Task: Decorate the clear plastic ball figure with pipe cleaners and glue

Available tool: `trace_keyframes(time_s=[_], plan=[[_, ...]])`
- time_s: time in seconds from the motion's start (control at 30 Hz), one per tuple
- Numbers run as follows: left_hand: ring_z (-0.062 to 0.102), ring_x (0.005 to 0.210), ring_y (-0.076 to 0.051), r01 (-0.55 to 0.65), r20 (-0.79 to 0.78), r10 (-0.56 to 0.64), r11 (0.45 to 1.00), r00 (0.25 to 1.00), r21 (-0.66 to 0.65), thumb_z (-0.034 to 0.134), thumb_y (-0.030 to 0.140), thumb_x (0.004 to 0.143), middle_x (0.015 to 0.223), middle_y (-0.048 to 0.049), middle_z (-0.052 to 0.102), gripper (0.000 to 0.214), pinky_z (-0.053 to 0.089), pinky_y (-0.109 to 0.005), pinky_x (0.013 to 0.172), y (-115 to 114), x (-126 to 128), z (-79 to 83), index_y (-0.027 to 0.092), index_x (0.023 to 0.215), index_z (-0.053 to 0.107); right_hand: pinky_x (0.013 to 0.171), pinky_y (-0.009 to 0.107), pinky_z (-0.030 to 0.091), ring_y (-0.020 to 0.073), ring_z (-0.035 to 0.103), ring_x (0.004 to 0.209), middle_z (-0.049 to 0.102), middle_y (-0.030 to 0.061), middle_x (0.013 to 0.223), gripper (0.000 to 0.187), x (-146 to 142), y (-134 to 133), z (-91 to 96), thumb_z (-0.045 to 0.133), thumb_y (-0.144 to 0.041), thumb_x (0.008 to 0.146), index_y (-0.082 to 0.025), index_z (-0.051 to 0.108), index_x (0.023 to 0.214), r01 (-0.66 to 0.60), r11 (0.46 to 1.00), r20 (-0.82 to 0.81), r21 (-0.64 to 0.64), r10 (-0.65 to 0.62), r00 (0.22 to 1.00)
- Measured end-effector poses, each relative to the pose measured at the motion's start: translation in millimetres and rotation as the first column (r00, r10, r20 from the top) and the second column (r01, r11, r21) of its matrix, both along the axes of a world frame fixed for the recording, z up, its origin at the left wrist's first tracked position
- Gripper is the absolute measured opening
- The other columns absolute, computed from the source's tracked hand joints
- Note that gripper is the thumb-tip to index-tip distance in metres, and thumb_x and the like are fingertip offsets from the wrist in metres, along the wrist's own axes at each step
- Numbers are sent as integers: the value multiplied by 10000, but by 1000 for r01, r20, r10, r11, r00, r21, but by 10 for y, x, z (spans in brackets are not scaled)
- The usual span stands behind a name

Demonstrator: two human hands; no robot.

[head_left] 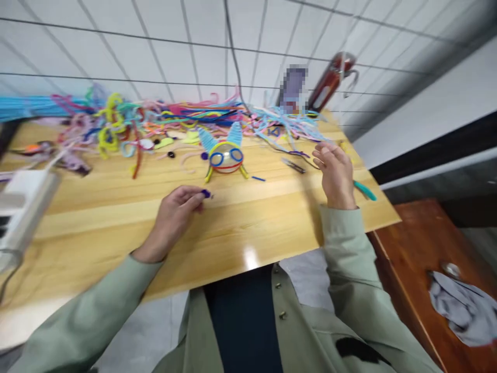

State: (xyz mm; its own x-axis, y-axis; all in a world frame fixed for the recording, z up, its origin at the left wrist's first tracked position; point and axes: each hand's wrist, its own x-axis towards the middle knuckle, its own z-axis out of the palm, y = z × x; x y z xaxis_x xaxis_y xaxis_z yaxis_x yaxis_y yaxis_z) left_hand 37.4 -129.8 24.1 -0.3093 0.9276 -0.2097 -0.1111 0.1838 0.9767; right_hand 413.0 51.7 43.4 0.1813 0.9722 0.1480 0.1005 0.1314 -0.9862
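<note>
My left hand (176, 217) pinches a small dark blue-purple fuzzy piece (205, 194) between thumb and fingertips, just above the table. Raised over the table's right side, my right hand (334, 168) has its fingers loosely extended, with nothing visible in them. A teal handle (365, 190) sticks out beside that wrist; the rest of the tool is hidden. Between the hands stands a round craft figure (226, 158) with light-blue ears, blue ring eyes, a red band and yellow legs. A short blue stick (258, 178) lies to its right, and small snips (294, 166) lie farther right.
Tangled colourful pipe cleaners (186, 114) line the back of the wooden table (233, 223). A white power strip (27, 207) is at the left. A red cylinder (330, 83) stands by the tiled wall, next to a blurred-out panel (293, 88). Grey cloth (462, 305) rests on brown furniture.
</note>
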Motion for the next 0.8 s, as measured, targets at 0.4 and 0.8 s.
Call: trace_keyframes(time_s=[0.4,0.8], plan=[[497,539,-68,-26,473,-5,998,881,58,997,377,674,765,17,683,394,399,-208,504,8,607,418,201,904,730,952,370,619,198,739,1021,804,21,1086,404,-1555,-1250,5,958,-505,813,-284,742,1073,-625,777,-299,-73,581,757],[520,580,-105,-36,214,-2,983,977,178,944,433,740,701,32,620,399,426,-242,565,84,736,211,185,993,762,693,258,552,124,685,742,776,-18,824,391,-1519,-1066,26,988,-509,746,-233,785,933,-466,883,-445,-58,395,804]])
